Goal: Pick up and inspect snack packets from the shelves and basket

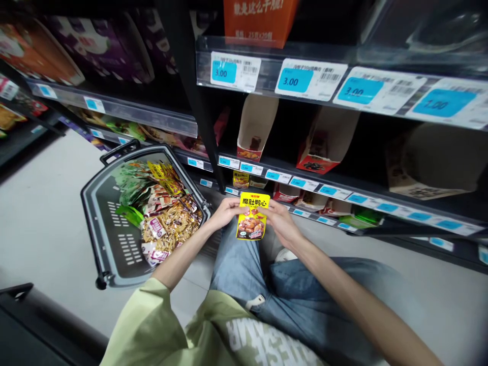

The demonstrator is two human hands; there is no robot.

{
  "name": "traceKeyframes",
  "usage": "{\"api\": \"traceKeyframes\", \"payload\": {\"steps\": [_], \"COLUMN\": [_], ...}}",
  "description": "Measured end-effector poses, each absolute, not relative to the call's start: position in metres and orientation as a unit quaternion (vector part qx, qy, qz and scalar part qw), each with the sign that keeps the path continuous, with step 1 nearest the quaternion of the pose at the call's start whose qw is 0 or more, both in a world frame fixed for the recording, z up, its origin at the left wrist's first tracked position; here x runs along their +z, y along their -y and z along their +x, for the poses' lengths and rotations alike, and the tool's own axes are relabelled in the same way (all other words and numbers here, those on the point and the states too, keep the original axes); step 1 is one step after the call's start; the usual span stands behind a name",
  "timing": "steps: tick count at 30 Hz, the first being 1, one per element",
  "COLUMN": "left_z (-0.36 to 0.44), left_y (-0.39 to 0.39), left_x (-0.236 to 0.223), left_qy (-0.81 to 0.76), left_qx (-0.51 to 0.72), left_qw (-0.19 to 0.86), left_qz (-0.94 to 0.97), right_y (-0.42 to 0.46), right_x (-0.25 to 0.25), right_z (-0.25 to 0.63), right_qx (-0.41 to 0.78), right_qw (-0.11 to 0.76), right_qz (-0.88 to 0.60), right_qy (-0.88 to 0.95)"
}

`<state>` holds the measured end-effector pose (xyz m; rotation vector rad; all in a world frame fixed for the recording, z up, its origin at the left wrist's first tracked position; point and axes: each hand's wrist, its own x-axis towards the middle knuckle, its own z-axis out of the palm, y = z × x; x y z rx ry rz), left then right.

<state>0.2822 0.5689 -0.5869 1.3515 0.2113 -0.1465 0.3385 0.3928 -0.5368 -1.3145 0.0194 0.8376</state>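
Between both hands, above my knee, I hold a yellow snack packet [252, 217] upright with its printed front facing me. My left hand [224, 212] pinches its left edge, the thumb lying over the front. On the opposite edge my right hand [281, 221] grips it the same way, fingers partly hidden behind the packet. Left of my arm stands a grey shopping basket [125, 272] on the floor. Inside lie several snack packets [171, 223], some yellow, some brown, some green. Just beyond my hands, a small yellow box [241, 179] sits on the lowest shelf.
Dark shelves rise in front, with price tags [310, 80] along a jutting shelf edge [328, 63]. Cardboard display boxes [257, 122] stand on the middle shelf, and a green box [360, 217] lies low at right. A dark object [38, 325] stands at the lower left.
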Motion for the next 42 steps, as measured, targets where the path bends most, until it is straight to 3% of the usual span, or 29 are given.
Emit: {"api": "traceKeyframes", "payload": {"steps": [9, 18, 29, 42], "left_z": [0.282, 0.281, 0.277, 0.282], "left_y": [-0.569, -0.572, -0.569, -0.573], "left_x": [-0.589, -0.590, -0.577, -0.580], "left_qy": [-0.079, -0.083, -0.037, -0.032], "left_qx": [-0.074, -0.061, -0.100, -0.101], "left_qw": [0.768, 0.750, 0.762, 0.750], "left_qz": [0.631, 0.654, 0.638, 0.653], "right_y": [-0.390, -0.390, -0.394, -0.393], "right_x": [-0.544, -0.538, -0.534, -0.537], "right_z": [0.337, 0.336, 0.338, 0.343], "right_qx": [0.388, 0.365, 0.392, 0.332], "right_qw": [0.713, 0.706, 0.749, 0.796], "right_qz": [-0.578, -0.606, -0.534, -0.505], "right_qy": [-0.082, -0.017, -0.009, -0.032]}}
